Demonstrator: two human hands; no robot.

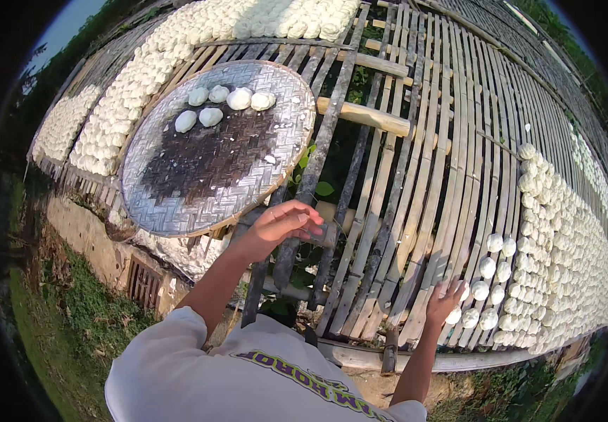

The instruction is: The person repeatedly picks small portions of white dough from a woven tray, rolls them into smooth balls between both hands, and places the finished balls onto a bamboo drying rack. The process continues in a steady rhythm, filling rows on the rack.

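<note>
Head view: purple-lettered shirt (177,373); right fingers (452,288) beside white lumps (480,290).

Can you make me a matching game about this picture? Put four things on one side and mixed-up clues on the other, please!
Things:
1. Left hand
2. Right hand
3. Round tray
4. Bamboo slats

Clues:
A. Woven, with a dark patch in the middle
B. Beside a group of white lumps at the right
C. Long strips with gaps between them
D. Close to the tray's rim, on the side nearer the person

Right pairs: 1 goes with D, 2 goes with B, 3 goes with A, 4 goes with C.
</note>
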